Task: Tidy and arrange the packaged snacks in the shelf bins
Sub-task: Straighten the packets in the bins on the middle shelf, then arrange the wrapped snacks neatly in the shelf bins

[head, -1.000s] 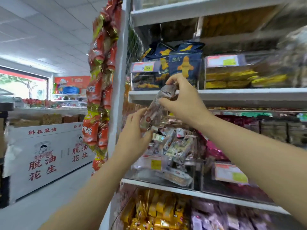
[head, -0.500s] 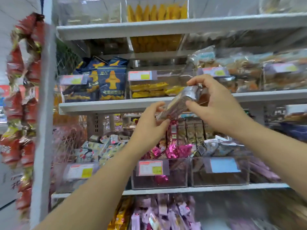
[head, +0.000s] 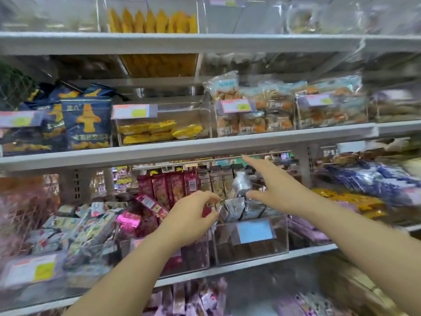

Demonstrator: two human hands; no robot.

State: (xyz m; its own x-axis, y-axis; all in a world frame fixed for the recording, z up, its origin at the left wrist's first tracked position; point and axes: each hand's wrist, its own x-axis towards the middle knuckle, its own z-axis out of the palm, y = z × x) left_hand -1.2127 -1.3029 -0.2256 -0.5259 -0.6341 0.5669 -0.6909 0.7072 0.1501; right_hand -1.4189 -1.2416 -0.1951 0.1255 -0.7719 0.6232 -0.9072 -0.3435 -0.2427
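Observation:
A silver snack packet (head: 241,182) stands tilted over the clear bin (head: 250,252) with the blue label on the middle shelf. My left hand (head: 191,218) is curled at the packet's lower end, thumb and forefinger closing on its corner. My right hand (head: 276,187) is spread just right of the packet, forefinger pointing up and left, thumb touching the packet's side. More silver and brown packets (head: 237,210) lie in the same bin. Motion blur softens the edges.
Left of that bin is one with pink packets (head: 164,190), then one with mixed pale wrappers (head: 75,229). The shelf above (head: 182,147) holds dark blue bags (head: 86,122), yellow packets (head: 159,132) and orange biscuits (head: 273,112). Purple packets lie at right and below.
The view swung right along the shelves. Both hands carried the silver packet down from the upper shelf edge to the blue-label bin, and my right hand opened off its top.

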